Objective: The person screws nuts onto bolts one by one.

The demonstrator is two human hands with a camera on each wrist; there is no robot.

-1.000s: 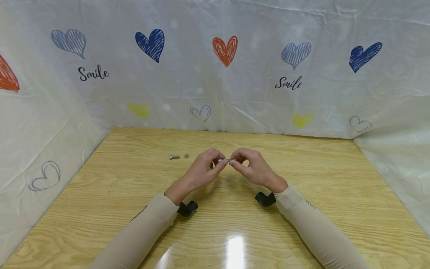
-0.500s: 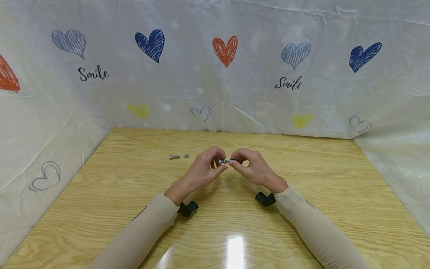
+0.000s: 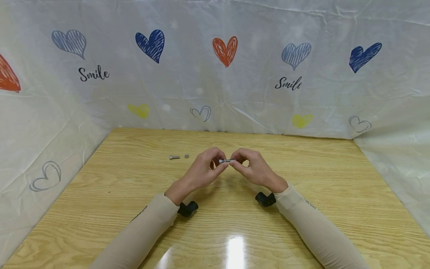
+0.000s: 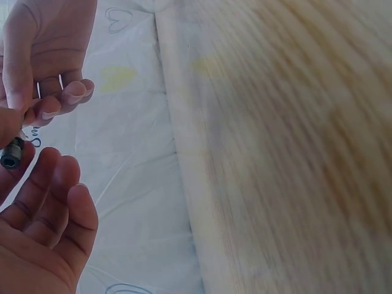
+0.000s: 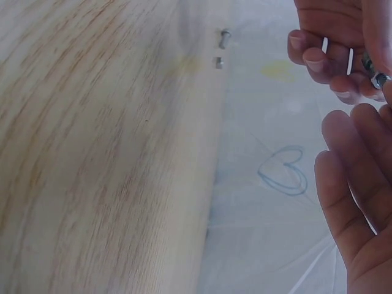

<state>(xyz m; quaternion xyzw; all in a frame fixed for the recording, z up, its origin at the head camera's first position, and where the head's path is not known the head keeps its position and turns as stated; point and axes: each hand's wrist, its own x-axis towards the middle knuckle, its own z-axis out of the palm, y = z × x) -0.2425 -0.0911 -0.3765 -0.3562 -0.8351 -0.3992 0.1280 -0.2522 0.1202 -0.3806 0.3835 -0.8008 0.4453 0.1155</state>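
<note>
A silver socket-head bolt (image 3: 228,160) lies level between the two hands, above the table. My right hand (image 3: 253,166) pinches its shank near the tip between thumb and fingers. A small nut (image 5: 378,79) sits on the shank, a little short of the head. My left hand (image 3: 204,170) has its thumb and fingertips at this nut, pinching it. In the left wrist view the bolt's head (image 4: 10,160) faces the camera, its hex socket showing. The other fingers of both hands are loosely bent below the bolt.
On the wooden table (image 3: 134,209), left of the hands, lie a second bolt (image 3: 174,157) and a loose nut (image 3: 186,156). A white cloth (image 3: 188,74) printed with hearts stands behind and at both sides. Black wrist mounts (image 3: 188,209) hang under the sleeves.
The left thumb lifts off half a second ago, baring the nut and bolt head, and now presses back up against the nut. The right hand stays put with the bolt.
</note>
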